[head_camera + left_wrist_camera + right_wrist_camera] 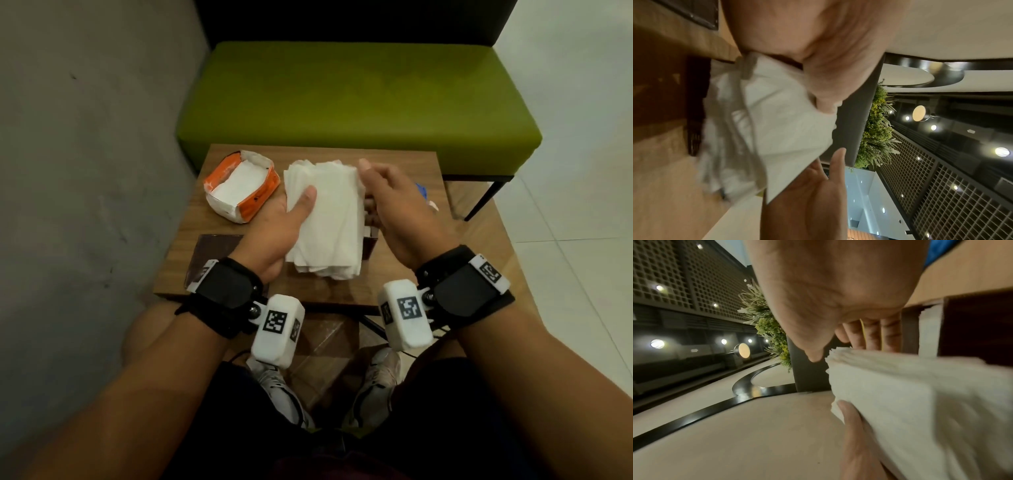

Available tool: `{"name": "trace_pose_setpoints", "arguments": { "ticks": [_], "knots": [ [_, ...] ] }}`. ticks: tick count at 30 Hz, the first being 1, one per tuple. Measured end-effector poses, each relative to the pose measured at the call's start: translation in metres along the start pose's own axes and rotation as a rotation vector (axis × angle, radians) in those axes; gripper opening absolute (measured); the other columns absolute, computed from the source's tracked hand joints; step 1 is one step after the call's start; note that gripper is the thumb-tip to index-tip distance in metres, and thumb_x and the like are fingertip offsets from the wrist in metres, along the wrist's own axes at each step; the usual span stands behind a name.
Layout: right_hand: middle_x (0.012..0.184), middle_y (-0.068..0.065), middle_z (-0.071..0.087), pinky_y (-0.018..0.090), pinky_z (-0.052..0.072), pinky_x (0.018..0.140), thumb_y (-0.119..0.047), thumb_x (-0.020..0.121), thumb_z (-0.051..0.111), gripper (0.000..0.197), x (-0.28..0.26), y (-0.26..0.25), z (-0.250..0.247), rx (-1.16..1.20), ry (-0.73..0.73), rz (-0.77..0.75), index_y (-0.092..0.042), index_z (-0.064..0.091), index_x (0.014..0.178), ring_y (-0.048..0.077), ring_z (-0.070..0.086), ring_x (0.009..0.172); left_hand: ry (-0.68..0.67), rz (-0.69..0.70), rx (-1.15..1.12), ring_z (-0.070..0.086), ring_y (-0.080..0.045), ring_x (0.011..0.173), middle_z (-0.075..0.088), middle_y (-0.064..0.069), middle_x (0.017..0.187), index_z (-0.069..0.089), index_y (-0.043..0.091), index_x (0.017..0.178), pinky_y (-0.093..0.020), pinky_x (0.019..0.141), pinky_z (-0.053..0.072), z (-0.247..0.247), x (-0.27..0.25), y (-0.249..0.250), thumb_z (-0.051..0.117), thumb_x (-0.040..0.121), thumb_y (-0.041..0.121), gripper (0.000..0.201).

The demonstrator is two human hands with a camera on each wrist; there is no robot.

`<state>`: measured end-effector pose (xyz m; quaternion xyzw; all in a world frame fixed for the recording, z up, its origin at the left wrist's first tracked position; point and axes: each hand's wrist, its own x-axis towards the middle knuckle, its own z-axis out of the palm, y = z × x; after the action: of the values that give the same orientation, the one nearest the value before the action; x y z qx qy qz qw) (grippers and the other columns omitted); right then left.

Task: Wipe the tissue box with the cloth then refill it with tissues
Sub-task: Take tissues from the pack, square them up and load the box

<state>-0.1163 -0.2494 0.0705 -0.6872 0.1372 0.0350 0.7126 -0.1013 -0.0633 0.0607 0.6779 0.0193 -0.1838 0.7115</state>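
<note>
My left hand [274, 229] is clamped on the tissue stack [325, 219], thumb on top; my right hand [394, 209] cups its far side, fingers relaxed. The loose sheets could fan out or snag the tissue box [371, 240] rim just beneath my fingers; what it holds is hidden. The orange packet [239, 188], left of my fingers, lies torn open and looks mostly emptied.

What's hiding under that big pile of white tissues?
Under the tissues a dark brown box peeks out on the right, standing on the wooden table. Most of it is covered by the tissues and both hands, so its inside cannot be seen.
</note>
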Motion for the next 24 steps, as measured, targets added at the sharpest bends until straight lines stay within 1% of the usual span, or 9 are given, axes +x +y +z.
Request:
{"name": "trace_pose_setpoints", "arguments": {
  "ticks": [2, 3, 5, 7, 9, 13, 16, 20, 24],
  "knots": [
    [0.131, -0.003, 0.072, 0.042, 0.056, 0.09, -0.079, 0.089, 0.058, 0.072, -0.001, 0.01, 0.012, 0.022, -0.018, 0.08, -0.027, 0.061, 0.139, 0.018, 0.07, 0.117, 0.045, 0.027, -0.037, 0.075, -0.015, 0.121, 0.077, 0.002, 0.132, 0.06, 0.022, 0.144, -0.031, 0.096, 0.064, 0.008, 0.002, -0.004, 0.051, 0.114, 0.038, 0.035],
    [0.135, -0.003, 0.071, 0.045, 0.057, 0.096, -0.081, 0.085, 0.056, 0.078, 0.0, 0.015, 0.016, 0.034, -0.027, 0.097, -0.028, 0.059, 0.142, 0.019, 0.069, 0.122, 0.037, 0.02, -0.039, 0.075, -0.012, 0.119, 0.079, 0.006, 0.128, 0.062, 0.027, 0.139, -0.031, 0.097, 0.063, 0.012, 0.002, -0.005, 0.05, 0.114, 0.04, 0.031],
    [0.138, -0.002, 0.069, 0.044, 0.056, 0.102, -0.073, 0.092, 0.052, 0.073, -0.002, 0.018, 0.023, 0.071, -0.01, 0.085, -0.026, 0.054, 0.148, 0.019, 0.068, 0.124, 0.039, -0.001, -0.025, 0.076, -0.009, 0.117, 0.079, 0.009, 0.127, 0.061, 0.031, 0.139, -0.035, 0.099, 0.062, 0.018, 0.004, -0.008, 0.047, 0.114, 0.049, 0.033],
    [0.14, -0.002, 0.067, 0.038, 0.055, 0.101, -0.058, 0.104, 0.048, 0.059, -0.002, 0.018, 0.027, 0.102, 0.038, 0.074, -0.023, 0.051, 0.151, 0.017, 0.066, 0.125, 0.077, -0.014, -0.013, 0.072, -0.013, 0.124, 0.073, 0.006, 0.139, 0.05, 0.027, 0.154, -0.043, 0.107, 0.059, 0.019, 0.005, -0.011, 0.049, 0.108, 0.062, 0.057],
    [0.14, -0.004, 0.066, 0.039, 0.055, 0.102, -0.055, 0.106, 0.047, 0.054, -0.001, 0.019, 0.026, 0.065, 0.033, 0.065, -0.026, 0.051, 0.151, 0.016, 0.066, 0.125, 0.115, -0.045, 0.005, 0.071, -0.016, 0.125, 0.068, 0.002, 0.144, 0.04, 0.025, 0.16, -0.047, 0.106, 0.059, 0.018, 0.006, -0.014, 0.049, 0.105, 0.067, 0.069],
    [0.134, -0.001, 0.07, 0.037, 0.06, 0.094, -0.038, 0.112, 0.049, 0.043, -0.001, 0.021, 0.024, 0.064, 0.018, 0.09, -0.021, 0.05, 0.151, 0.016, 0.071, 0.118, 0.141, -0.077, 0.006, 0.073, -0.015, 0.115, 0.069, 0.002, 0.135, 0.039, 0.024, 0.157, -0.039, 0.092, 0.063, 0.019, 0.004, -0.013, 0.044, 0.113, 0.055, 0.054],
    [0.132, 0.003, 0.073, 0.044, 0.063, 0.094, -0.032, 0.101, 0.062, 0.052, -0.002, 0.024, 0.022, 0.016, -0.028, 0.07, -0.019, 0.051, 0.15, 0.023, 0.073, 0.117, 0.124, -0.1, 0.031, 0.073, -0.018, 0.116, 0.069, 0.001, 0.134, 0.043, 0.026, 0.154, -0.044, 0.094, 0.064, 0.017, 0.004, -0.012, 0.045, 0.114, 0.051, 0.048],
    [0.13, 0.009, 0.074, 0.05, 0.063, 0.097, -0.013, 0.103, 0.066, 0.047, -0.002, 0.025, 0.012, 0.083, -0.099, 0.139, -0.014, 0.052, 0.149, 0.028, 0.075, 0.115, 0.174, -0.109, 0.057, 0.077, -0.016, 0.099, 0.075, -0.005, 0.119, 0.055, 0.016, 0.133, -0.034, 0.078, 0.067, 0.009, 0.007, -0.01, 0.056, 0.111, 0.044, 0.035],
    [0.13, 0.012, 0.074, 0.045, 0.066, 0.082, 0.002, 0.099, 0.068, 0.05, -0.001, 0.017, 0.006, 0.307, 0.017, 0.154, -0.008, 0.052, 0.146, 0.029, 0.077, 0.111, 0.208, -0.139, -0.029, 0.079, -0.021, 0.11, 0.081, -0.007, 0.121, 0.067, 0.012, 0.132, -0.043, 0.099, 0.063, 0.002, 0.011, -0.009, 0.059, 0.106, 0.057, 0.053]
  ]
}}
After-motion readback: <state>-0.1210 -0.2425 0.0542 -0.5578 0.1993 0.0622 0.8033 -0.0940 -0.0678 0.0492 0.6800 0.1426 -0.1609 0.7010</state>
